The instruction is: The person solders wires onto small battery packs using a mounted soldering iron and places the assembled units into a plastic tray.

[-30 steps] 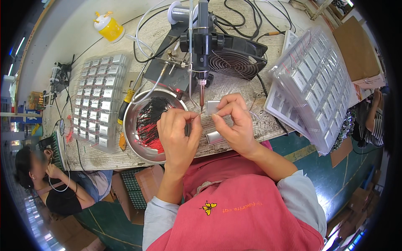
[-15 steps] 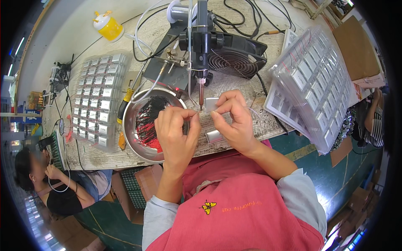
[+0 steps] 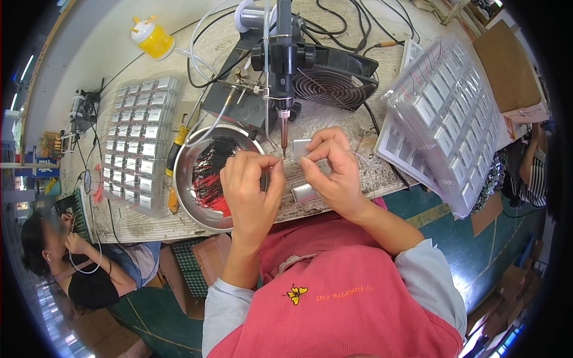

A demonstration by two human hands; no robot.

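Note:
My left hand (image 3: pixel 253 188) is closed in a pinch just left of the soldering iron tip (image 3: pixel 285 142); what lies between its fingertips is too small to make out. My right hand (image 3: pixel 334 173) is closed at the right edge of a flat silver block (image 3: pixel 300 147), thumb and forefinger pinched beside it, close to the tip. The soldering iron points straight down from a black stand (image 3: pixel 280 65). Another silver block (image 3: pixel 304 193) lies on the bench below the hands. A metal bowl (image 3: pixel 188 210) of short red and black wires (image 3: pixel 218 176) sits beside my left hand.
A clear tray (image 3: pixel 156 197) of silver blocks stands at left; stacked trays (image 3: pixel 447 113) lean at right. Behind are a black fan (image 3: pixel 334 83), cables and a yellow bottle (image 3: pixel 153 39). A yellow-black screwdriver (image 3: pixel 177 149) lies by the bowl. Another person (image 3: pixel 89 256) sits at far left.
The whole view has shifted very slightly. Both hands keep nearly the same pinched pose around the soldering iron tip.

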